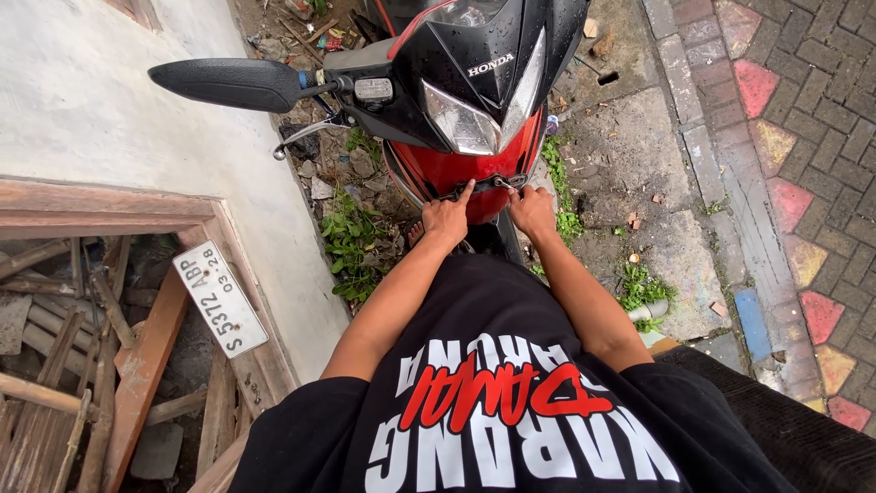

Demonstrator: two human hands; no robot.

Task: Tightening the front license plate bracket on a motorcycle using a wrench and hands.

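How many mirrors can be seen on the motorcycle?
1. One black mirror sticks out from the handlebar toward the wall, up and away from both hands. A second mirror may be hidden outside the picture.

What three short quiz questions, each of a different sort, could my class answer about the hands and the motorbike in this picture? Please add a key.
1. True or false: both hands are at the black bracket on the red front panel of the motorbike.
2. Where does the white number plate lie? A) on the bike's front B) against the wooden frame by the wall C) on the paving
3. Fill in: the right hand pinches a small ____ part.

Key
1. True; the left hand presses a fingertip on it.
2. B
3. metal, probably a screw or bolt; too small to tell.
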